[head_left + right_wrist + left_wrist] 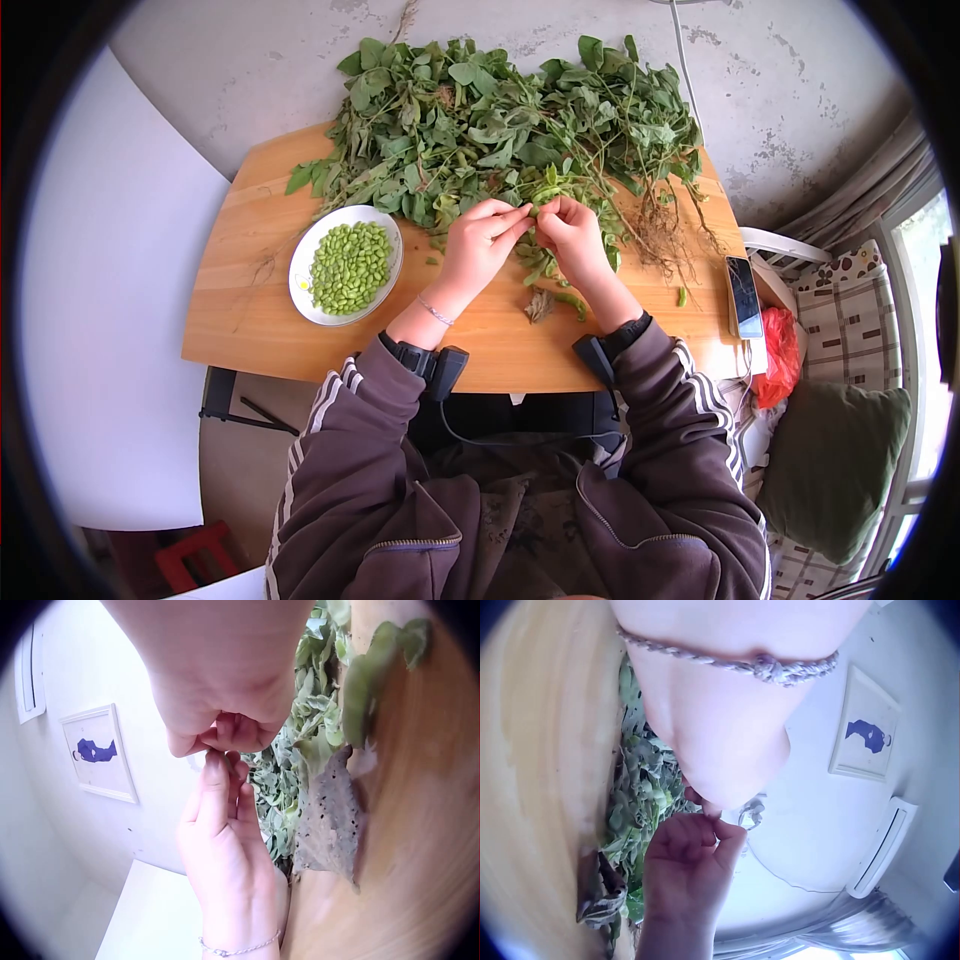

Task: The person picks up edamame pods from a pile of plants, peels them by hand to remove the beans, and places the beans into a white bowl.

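Note:
Both hands meet fingertip to fingertip over the wooden table (480,345), just in front of a leafy heap of soybean plants (450,130). Between them is a small green soybean pod (229,763), mostly covered by the fingers. The left hand (476,248) pinches it with thumb and fingers. From the other side the right hand (577,245) pinches it, its remaining fingers curled into the palm. Left of the hands stands a white bowl (397,250) of shelled green beans (348,268). A withered leaf (540,305) and loose pods (572,302) lie below the right hand.
Bare roots and stems (660,230) spread over the table's right side, with a single pod (682,296) nearby. A phone (742,290) lies at the right edge. Beyond it are a red plastic bag (780,355) and a seat with a dark cushion (838,470).

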`<action>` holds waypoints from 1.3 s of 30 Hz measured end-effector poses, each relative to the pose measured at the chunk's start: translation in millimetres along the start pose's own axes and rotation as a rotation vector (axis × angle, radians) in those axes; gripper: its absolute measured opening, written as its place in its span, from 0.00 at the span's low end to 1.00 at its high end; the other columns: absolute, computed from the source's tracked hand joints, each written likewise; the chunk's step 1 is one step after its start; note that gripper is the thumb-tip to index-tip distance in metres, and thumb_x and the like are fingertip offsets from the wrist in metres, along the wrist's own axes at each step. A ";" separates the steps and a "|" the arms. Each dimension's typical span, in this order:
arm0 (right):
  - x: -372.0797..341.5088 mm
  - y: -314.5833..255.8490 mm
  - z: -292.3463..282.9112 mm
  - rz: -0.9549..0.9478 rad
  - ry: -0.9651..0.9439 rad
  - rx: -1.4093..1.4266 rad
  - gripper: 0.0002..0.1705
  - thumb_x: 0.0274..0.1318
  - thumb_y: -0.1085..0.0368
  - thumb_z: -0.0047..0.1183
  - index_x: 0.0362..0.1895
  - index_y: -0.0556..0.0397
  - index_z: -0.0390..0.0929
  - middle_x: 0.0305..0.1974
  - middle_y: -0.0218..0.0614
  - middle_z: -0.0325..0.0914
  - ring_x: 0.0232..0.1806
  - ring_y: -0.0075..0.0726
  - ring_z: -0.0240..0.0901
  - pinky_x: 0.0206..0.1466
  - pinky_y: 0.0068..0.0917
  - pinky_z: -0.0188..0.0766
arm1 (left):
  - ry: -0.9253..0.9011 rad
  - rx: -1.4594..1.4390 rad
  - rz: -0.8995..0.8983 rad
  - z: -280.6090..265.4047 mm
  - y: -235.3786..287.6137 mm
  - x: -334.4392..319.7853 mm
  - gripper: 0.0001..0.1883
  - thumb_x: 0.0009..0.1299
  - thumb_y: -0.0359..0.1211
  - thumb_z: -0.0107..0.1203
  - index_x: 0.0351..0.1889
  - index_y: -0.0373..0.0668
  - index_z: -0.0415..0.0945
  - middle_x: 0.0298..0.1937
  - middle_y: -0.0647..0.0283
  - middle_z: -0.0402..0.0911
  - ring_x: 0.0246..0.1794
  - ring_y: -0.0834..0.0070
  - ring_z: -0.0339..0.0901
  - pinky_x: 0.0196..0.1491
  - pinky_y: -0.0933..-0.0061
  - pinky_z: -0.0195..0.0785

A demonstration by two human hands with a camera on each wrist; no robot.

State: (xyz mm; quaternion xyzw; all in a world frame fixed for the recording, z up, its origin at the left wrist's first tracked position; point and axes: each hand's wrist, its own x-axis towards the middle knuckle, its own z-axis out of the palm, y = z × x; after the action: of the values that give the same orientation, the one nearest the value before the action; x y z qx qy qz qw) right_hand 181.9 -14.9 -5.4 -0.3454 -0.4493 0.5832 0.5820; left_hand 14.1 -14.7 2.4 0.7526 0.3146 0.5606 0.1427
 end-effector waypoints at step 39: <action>-8.6 -8.3 11.7 -0.077 0.032 -0.344 0.09 0.57 0.68 0.60 0.32 0.60 0.74 0.26 0.29 0.77 0.24 0.17 0.70 0.27 0.17 0.67 | 0.001 -0.064 -0.122 3.3 -0.5 -8.7 0.11 0.69 0.29 0.61 0.46 0.31 0.84 0.32 0.52 0.85 0.24 0.72 0.81 0.29 0.75 0.71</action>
State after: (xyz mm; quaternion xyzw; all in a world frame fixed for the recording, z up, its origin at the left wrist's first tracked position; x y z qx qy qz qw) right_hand 174.9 -25.5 5.4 -0.4318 -0.5459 0.4693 0.5433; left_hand 15.5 -19.4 -5.6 0.7269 0.3419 0.5608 0.2006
